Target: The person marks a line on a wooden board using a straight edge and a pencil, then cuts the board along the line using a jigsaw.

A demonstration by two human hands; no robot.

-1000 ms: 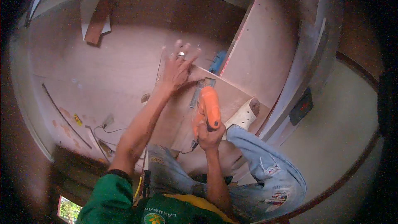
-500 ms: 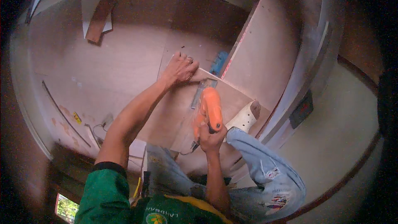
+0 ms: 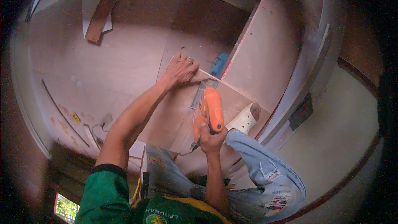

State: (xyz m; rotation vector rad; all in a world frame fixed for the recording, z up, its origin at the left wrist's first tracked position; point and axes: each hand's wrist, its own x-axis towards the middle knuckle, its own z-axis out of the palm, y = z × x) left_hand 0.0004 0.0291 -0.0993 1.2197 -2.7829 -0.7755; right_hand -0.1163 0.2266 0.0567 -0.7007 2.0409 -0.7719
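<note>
My right hand (image 3: 212, 140) is wrapped round the rear of an orange jigsaw (image 3: 213, 107). The saw's metal base plate (image 3: 198, 96) rests on a plywood board (image 3: 232, 95), near its far edge. To the left of the saw, my left hand (image 3: 181, 69) curls its fingers over that same far edge and holds the board. The blade is hidden by the saw's body. A power cord (image 3: 187, 153) runs from the back of the tool toward my legs. My foot in a white clog with holes (image 3: 242, 119) is on the board's right side.
A blue tool (image 3: 219, 64) lies just beyond the board, beside a raised wooden strip (image 3: 244, 33). Wood offcuts (image 3: 98, 20) rest at the far left. A long thin strip (image 3: 62, 110) and a small yellow item (image 3: 76, 117) are nearer. A dark flat object (image 3: 302, 112) sits at right.
</note>
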